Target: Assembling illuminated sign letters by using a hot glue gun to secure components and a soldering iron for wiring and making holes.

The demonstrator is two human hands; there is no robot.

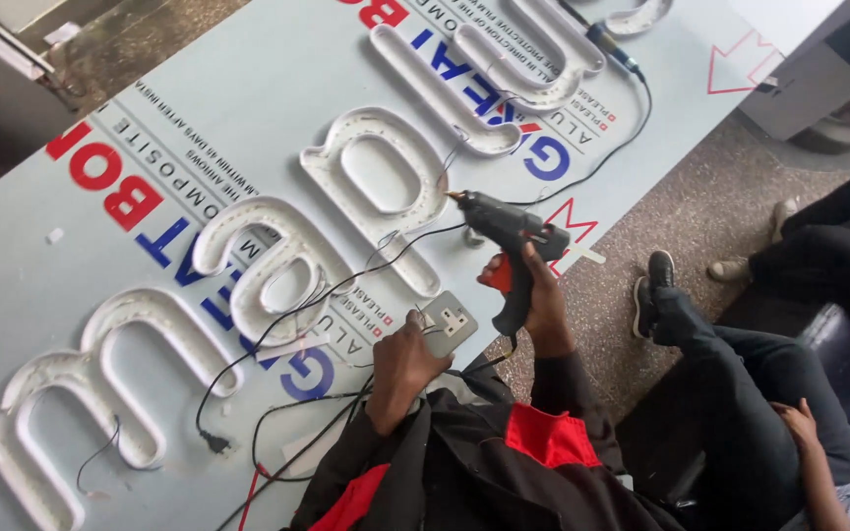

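So we're looking down at a big pale composite panel [277,69] with printed protective film, laid flat over a speckled brownish floor [700,206]. Sitting on the panel is a row of white channel letters [376,177], open side up, with what looks like strips of little lights inside and thin black wires [297,315] trailing between them and across the sheet.

Our right hand [546,315] is clenched around the grip of a black glue gun [504,231] with an orange-red trigger. We've got its nozzle pointing at the edge of the round letter in the middle of the row, right about where a wire comes out, touching it or just beside it, hard to tell which. Its cord runs off toward the top of the panel.

Our left hand [405,364] rests near the panel's edge, fingers curled onto a small grey socket box [450,323]; we can't tell whether it's really gripping it or just pressing down.

Off to the right another person sits beside us, dark trousers [750,393] and black shoes [653,285], one hand resting on a knee.
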